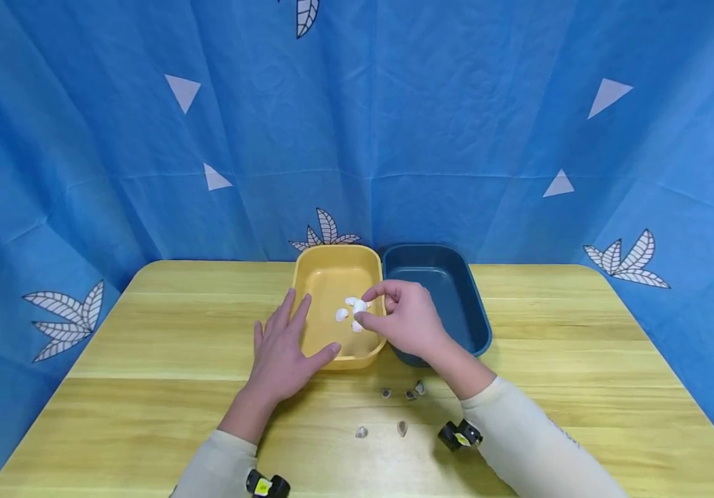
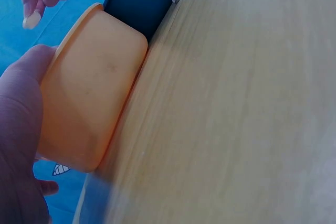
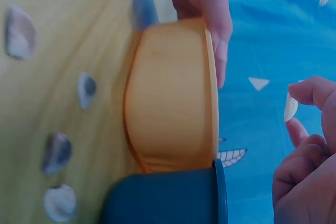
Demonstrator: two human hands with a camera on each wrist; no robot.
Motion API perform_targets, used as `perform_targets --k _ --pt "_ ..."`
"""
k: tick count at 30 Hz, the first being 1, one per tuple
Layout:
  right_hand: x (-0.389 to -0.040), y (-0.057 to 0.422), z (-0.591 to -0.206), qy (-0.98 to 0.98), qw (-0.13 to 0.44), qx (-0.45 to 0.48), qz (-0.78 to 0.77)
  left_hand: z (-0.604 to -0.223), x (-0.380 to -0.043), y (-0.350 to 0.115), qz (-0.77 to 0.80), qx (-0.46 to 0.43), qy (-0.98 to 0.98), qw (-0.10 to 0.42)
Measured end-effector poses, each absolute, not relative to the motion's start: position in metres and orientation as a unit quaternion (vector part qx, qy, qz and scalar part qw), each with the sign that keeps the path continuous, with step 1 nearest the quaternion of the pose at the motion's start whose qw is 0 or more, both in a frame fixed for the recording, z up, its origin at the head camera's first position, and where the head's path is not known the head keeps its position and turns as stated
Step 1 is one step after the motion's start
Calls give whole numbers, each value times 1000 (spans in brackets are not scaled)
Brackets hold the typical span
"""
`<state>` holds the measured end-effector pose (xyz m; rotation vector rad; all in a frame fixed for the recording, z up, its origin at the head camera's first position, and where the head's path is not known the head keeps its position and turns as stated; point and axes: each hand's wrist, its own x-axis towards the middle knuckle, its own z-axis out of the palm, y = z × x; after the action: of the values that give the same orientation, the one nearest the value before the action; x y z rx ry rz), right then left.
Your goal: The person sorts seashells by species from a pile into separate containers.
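My right hand (image 1: 412,319) pinches a small white shell (image 3: 291,107) between thumb and index finger, above the yellow basin (image 1: 314,346). Several white shells (image 1: 341,315) lie inside that basin, partly hidden behind the right hand. With its fingers spread, my left hand (image 1: 283,354) rests on the basin's left side, the thumb reaching across the front rim. In the left wrist view the thumb side of that hand lies against the basin's edge.
A dark blue basin (image 1: 477,311) stands against the yellow one's right side, under my right wrist. Several greyish-brown shells (image 1: 402,428) are scattered on the wooden table (image 1: 549,387) in front. A blue patterned curtain (image 1: 456,124) hangs behind and at both sides.
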<state>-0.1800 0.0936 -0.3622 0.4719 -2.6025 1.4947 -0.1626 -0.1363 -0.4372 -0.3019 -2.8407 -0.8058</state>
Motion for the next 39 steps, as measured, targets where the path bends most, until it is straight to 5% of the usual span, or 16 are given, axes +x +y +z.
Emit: perform_targets --k 39 --pt "-255 55 -389 -838 28 58 542 -434 -162 -138 -272 -101 -954 76"
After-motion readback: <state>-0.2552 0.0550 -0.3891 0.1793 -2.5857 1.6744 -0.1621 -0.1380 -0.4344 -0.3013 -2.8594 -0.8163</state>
